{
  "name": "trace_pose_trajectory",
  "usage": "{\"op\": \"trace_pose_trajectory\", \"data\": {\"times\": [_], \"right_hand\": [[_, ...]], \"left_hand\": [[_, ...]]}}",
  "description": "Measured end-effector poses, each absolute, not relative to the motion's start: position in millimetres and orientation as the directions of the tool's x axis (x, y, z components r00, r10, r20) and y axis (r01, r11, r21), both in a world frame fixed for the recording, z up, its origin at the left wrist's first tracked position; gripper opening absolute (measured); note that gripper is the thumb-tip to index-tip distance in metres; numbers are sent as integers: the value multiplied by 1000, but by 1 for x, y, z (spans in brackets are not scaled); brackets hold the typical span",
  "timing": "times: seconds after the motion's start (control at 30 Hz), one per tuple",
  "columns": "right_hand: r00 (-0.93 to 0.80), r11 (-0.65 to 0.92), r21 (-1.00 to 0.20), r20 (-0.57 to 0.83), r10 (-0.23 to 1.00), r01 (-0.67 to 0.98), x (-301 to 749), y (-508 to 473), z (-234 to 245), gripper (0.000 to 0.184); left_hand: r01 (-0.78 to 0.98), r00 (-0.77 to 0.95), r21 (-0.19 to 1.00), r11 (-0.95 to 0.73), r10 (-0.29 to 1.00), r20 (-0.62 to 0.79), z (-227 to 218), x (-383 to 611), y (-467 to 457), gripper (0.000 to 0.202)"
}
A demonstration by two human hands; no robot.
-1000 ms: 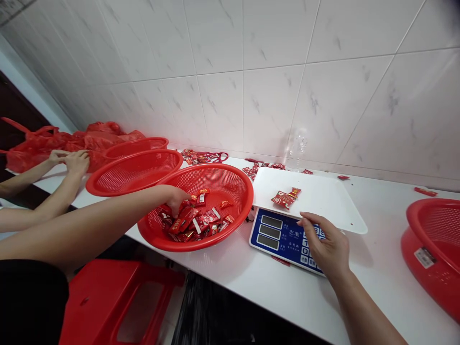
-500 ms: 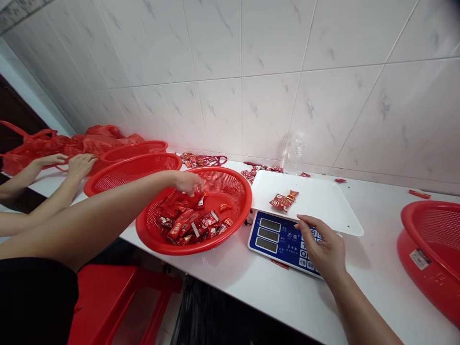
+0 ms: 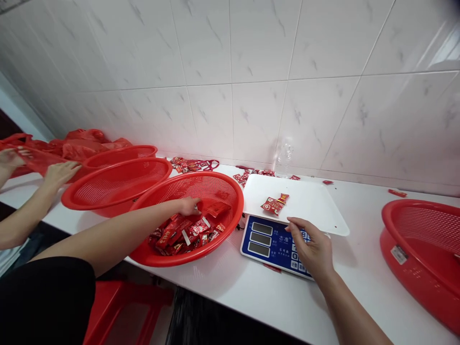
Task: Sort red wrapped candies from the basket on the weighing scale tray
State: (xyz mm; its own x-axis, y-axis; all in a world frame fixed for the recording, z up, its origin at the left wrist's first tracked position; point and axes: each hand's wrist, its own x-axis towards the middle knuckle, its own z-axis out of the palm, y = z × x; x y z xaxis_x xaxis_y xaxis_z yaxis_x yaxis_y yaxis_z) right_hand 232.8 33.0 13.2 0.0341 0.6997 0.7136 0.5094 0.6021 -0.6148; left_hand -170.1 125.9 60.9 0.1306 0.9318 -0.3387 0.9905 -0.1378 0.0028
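Inside the red perforated basket, my left hand has its fingers curled down among small red wrapped packets. Whatever those fingers close on is mostly hidden; a loose red packet lies just right of them. My right hand hovers over the keypad of a blue digital scale, thumb and forefinger together, with nothing visible between them. On the scale's white pan rest a red square packet and a smaller red-and-gold packet, beyond my right fingertips.
Other red baskets stand to the left, where another person's hands touch red plastic bags. A clear bottle and scattered packets lie along the tiled wall. Another red basket is at right.
My left hand has gone lower into the basket, and its fingers have closed among the packets. My right hand stays by the scale. The view has shifted slightly right.
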Motion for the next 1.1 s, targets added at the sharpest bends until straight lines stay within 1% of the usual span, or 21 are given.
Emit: {"op": "trace_pose_trajectory", "data": {"times": [0.1,0.17,0.27,0.33,0.4,0.47,0.57,0.6,0.67,0.73,0.8,0.83,0.9,0.97,1.03,1.1], "right_hand": [[49,588,-631,701,711,507,233,33,13,18],[54,584,-636,698,714,504,233,33,13,18],[46,593,-633,702,710,498,233,33,13,17],[41,598,-628,706,707,497,232,34,13,16],[39,601,-627,707,706,495,232,34,12,16],[39,602,-629,707,706,491,232,34,12,16],[40,603,-632,706,707,486,233,34,11,16],[42,603,-631,707,706,488,233,34,11,16],[43,603,-627,709,703,493,233,34,11,16],[45,601,-624,712,701,499,234,34,11,16],[48,599,-622,713,700,504,234,35,11,16],[49,599,-620,715,698,507,234,35,11,16],[48,601,-615,718,694,510,234,36,11,16],[44,609,-613,722,690,504,234,37,11,16],[43,617,-614,725,688,492,234,37,11,16],[42,622,-615,727,686,484,233,36,12,16]], "left_hand": [[991,137,41,-131,947,-291,60,-170,132,41],[988,141,92,-121,954,-265,59,-168,136,24],[982,149,155,-112,957,-249,60,-165,141,11],[978,157,173,-117,959,-236,66,-162,144,9],[968,161,222,-117,968,-195,77,-155,147,11],[936,133,340,-86,984,-116,94,-142,149,14],[803,76,593,-64,997,5,123,-109,151,18],[755,83,650,-85,996,34,131,-95,151,19],[704,122,692,-158,987,101,142,-63,151,22],[662,207,714,-228,971,119,145,-30,152,24],[623,318,732,-275,944,84,140,0,152,24],[623,378,718,-310,923,71,136,13,153,26],[646,499,641,-415,865,56,127,31,153,30],[670,581,535,-514,812,53,121,38,156,32],[698,586,457,-551,807,77,119,32,160,32],[761,499,412,-501,858,120,120,12,167,30]]}}
